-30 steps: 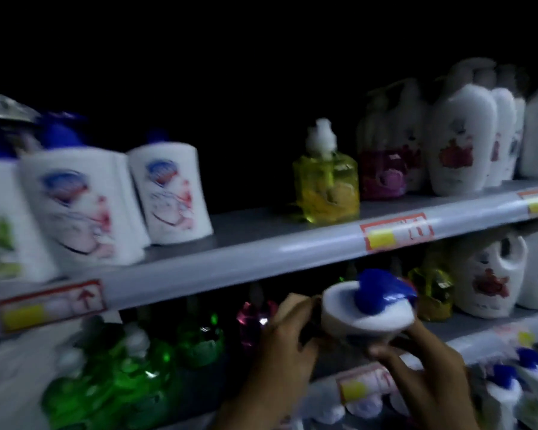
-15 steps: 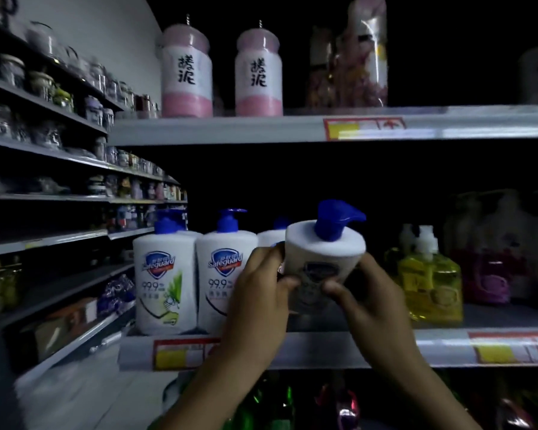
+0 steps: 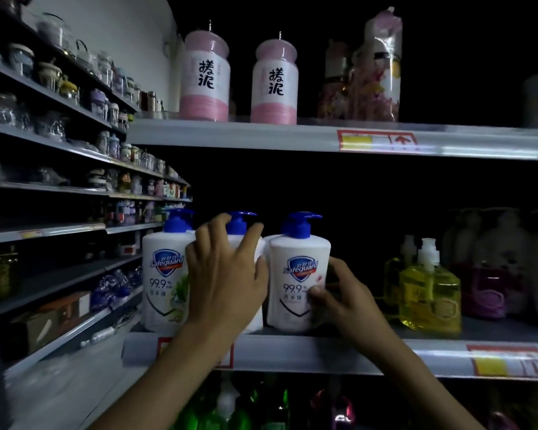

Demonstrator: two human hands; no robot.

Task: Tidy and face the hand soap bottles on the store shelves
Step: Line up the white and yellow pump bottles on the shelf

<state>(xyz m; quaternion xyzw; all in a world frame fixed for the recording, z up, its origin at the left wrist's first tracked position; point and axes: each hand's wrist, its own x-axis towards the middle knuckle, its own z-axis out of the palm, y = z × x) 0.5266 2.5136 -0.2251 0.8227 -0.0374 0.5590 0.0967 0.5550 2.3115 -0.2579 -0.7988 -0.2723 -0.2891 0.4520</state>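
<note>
The left hand (image 3: 227,280) lies spread over the middle Safeguard bottle (image 3: 243,240). The right hand (image 3: 343,293) grips the right Safeguard bottle (image 3: 298,274), upright at the shelf (image 3: 354,352) front. Farther right stands a yellow soap bottle (image 3: 429,293).

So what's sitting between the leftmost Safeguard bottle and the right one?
In the head view, a middle Safeguard bottle, mostly covered by the left hand.
</note>
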